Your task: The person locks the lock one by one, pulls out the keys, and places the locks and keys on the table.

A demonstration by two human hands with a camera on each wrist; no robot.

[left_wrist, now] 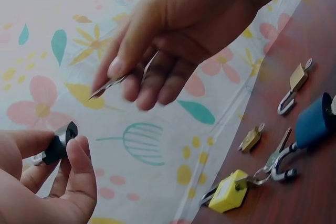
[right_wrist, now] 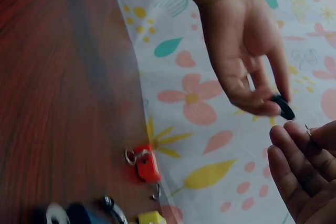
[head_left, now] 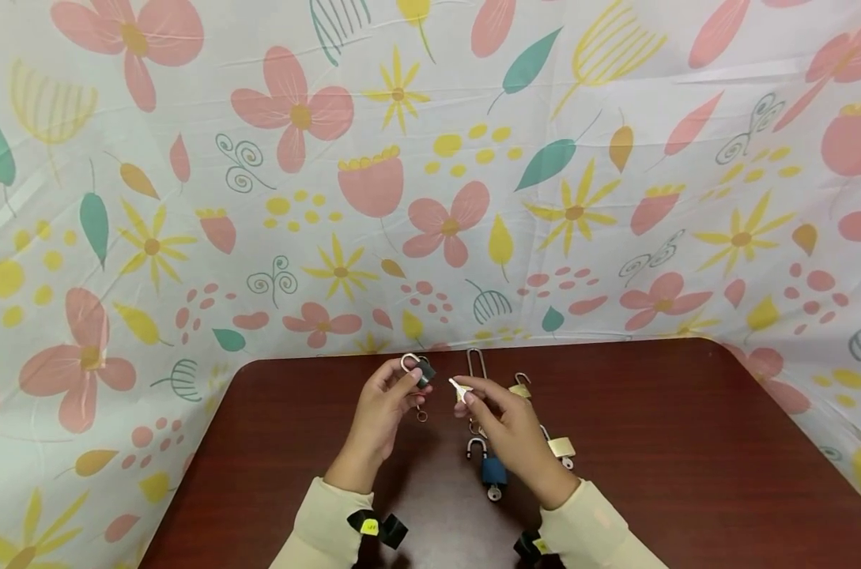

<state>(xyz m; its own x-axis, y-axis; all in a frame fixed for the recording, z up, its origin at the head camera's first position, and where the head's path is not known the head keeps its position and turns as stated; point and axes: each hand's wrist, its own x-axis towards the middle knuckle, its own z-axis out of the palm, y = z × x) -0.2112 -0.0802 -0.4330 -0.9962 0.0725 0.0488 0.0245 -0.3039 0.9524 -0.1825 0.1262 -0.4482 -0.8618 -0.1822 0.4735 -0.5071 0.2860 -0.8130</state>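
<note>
1. head: left hand (head_left: 379, 412) pinches a black padlock (head_left: 424, 374) above the table (head_left: 288, 450); right hand (head_left: 514, 427) pinches a key (head_left: 457, 386) near it.
2. left wrist: key and black padlock are apart.
3. right wrist: a red padlock (right_wrist: 148, 167) lies near the table's edge.

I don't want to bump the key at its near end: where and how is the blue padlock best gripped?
Probably by the blue body, pinched across its left and right sides, coming from above and the person's left. The shackle points away from the person, the key sits at the near end, and the right hand hovers to the right.
</note>
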